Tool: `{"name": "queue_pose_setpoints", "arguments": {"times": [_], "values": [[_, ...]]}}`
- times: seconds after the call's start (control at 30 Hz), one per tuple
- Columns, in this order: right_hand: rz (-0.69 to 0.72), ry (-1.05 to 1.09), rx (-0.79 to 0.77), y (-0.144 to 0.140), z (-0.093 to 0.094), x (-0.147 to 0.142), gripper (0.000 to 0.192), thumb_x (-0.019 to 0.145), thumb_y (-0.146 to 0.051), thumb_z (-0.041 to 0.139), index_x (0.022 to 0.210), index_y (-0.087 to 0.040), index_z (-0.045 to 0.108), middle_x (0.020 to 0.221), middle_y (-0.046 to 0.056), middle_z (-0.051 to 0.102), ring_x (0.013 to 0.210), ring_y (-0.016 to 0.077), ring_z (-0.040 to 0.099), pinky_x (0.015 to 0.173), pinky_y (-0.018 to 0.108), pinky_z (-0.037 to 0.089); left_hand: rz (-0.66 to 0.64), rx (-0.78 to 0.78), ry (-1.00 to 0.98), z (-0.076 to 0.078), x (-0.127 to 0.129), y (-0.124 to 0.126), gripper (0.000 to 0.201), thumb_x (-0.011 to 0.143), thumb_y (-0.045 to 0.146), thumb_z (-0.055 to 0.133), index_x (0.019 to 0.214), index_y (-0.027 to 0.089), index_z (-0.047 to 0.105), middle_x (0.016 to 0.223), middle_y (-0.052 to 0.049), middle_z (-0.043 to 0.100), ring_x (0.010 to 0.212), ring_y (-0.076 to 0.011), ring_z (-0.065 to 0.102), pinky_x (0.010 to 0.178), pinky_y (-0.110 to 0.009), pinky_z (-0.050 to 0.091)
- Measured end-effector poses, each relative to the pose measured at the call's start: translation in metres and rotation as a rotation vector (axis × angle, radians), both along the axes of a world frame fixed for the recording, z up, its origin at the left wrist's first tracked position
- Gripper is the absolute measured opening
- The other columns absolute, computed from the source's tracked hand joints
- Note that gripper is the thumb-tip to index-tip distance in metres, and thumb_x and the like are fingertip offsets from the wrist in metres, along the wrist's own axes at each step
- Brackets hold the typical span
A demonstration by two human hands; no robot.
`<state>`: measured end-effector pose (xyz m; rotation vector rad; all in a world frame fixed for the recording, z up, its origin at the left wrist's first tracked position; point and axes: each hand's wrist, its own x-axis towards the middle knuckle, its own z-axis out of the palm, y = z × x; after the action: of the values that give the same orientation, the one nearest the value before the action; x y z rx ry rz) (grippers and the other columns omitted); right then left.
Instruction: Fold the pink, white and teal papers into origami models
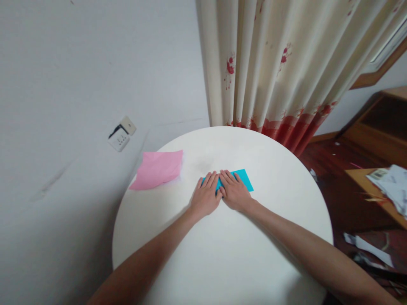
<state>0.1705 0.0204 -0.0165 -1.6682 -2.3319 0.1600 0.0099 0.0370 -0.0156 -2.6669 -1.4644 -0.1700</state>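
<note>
A folded blue paper [244,179] lies on the round white table [222,254], mostly covered by both hands. My left hand [206,195] rests flat on its left part, fingers together and pointing away from me. My right hand [233,190] presses flat on the middle of the paper, touching the left hand. Only the paper's right end and a sliver between the hands show.
A pink sheet [158,169] lies at the table's left rim, partly over the edge. A wall socket [121,134] is on the grey wall at left. A curtain [280,63] hangs behind the table. Wooden furniture with papers [389,186] stands at right.
</note>
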Motion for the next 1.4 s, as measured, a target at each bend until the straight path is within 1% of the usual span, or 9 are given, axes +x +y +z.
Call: {"name": "queue_pose_setpoints", "arguments": {"times": [0.3,0.63,0.77,0.83,0.9,1.0,1.07,1.2,1.4], "values": [[-0.152,-0.002,0.005,-0.002,-0.002,0.006,0.06,0.101,-0.037,0.03,0.153,-0.008,0.033,0.162,0.011,0.026,0.151,0.0251,0.019,0.122,0.048,0.011,0.017,-0.023,-0.006,0.003,0.001,-0.001,0.06,0.098,0.036,0.034,0.155,0.015,0.031,0.163,-0.005,0.026,0.151,-0.0244,0.021,0.122,-0.047,0.021],[-0.4,-0.059,0.004,0.014,-0.01,0.054,0.061,0.102,-0.037,0.026,0.153,-0.002,0.03,0.162,0.017,0.025,0.151,0.0293,0.02,0.12,0.055,0.013,0.003,-0.008,-0.018,0.001,-0.001,0.0,0.061,0.098,0.034,0.034,0.156,0.015,0.028,0.164,-0.004,0.022,0.151,-0.0248,0.02,0.122,-0.048,0.02],[-0.488,-0.041,0.034,0.018,-0.006,0.058,0.062,0.103,-0.038,0.026,0.151,0.002,0.032,0.16,0.022,0.028,0.15,0.0318,0.022,0.119,0.055,0.015,-0.001,-0.009,-0.012,0.0,-0.001,0.0,0.061,0.098,0.035,0.034,0.156,0.015,0.027,0.164,-0.004,0.023,0.151,-0.0254,0.02,0.122,-0.048,0.021],[-0.47,-0.028,0.112,0.016,-0.002,0.049,0.062,0.103,-0.036,0.025,0.151,0.002,0.03,0.161,0.022,0.024,0.151,0.0307,0.018,0.12,0.054,0.012,-0.004,-0.009,-0.011,0.001,-0.001,0.0,0.061,0.099,0.036,0.034,0.156,0.016,0.027,0.164,-0.004,0.023,0.151,-0.0256,0.021,0.122,-0.049,0.021],[-0.359,-0.018,0.177,0.011,0.001,0.033,0.061,0.103,-0.034,0.024,0.153,0.0,0.027,0.163,0.019,0.02,0.152,0.0281,0.013,0.121,0.052,0.009,-0.005,-0.005,-0.012,0.001,-0.001,-0.001,0.06,0.099,0.037,0.033,0.156,0.017,0.028,0.164,-0.004,0.025,0.151,-0.0254,0.022,0.122,-0.049,0.021],[-0.122,-0.007,0.113,0.004,0.0,0.01,0.057,0.102,-0.028,0.026,0.153,-0.003,0.031,0.162,0.016,0.024,0.152,0.0261,0.017,0.122,0.05,0.013,-0.01,0.007,-0.012,0.001,-0.002,-0.001,0.058,0.1,0.037,0.031,0.155,0.019,0.031,0.163,-0.004,0.027,0.15,-0.0249,0.023,0.121,-0.049,0.022],[-0.024,-0.005,0.056,0.0,-0.002,0.001,0.057,0.101,-0.028,0.029,0.153,-0.004,0.033,0.161,0.014,0.027,0.151,0.0254,0.02,0.122,0.049,0.016,-0.01,0.019,-0.009,0.0,-0.002,-0.001,0.055,0.101,0.037,0.029,0.154,0.02,0.034,0.163,-0.003,0.028,0.15,-0.0247,0.024,0.121,-0.049,0.022],[-0.005,-0.002,0.024,-0.003,-0.005,-0.003,0.057,0.1,-0.028,0.03,0.153,-0.006,0.033,0.161,0.013,0.027,0.151,0.0244,0.02,0.122,0.049,0.015,-0.01,0.03,-0.002,-0.001,-0.002,-0.001,0.054,0.102,0.038,0.026,0.152,0.02,0.037,0.163,-0.003,0.028,0.15,-0.0248,0.024,0.121,-0.048,0.022],[-0.01,-0.005,-0.001,-0.004,0.001,-0.001,0.058,0.1,-0.027,0.03,0.155,-0.007,0.029,0.162,0.012,0.025,0.151,0.0237,0.019,0.122,0.048,0.015,-0.017,-0.003,-0.009,0.001,-0.002,0.0,0.056,0.101,0.038,0.027,0.155,0.02,0.032,0.163,0.001,0.027,0.151,-0.0254,0.021,0.121,-0.05,0.023]]}}
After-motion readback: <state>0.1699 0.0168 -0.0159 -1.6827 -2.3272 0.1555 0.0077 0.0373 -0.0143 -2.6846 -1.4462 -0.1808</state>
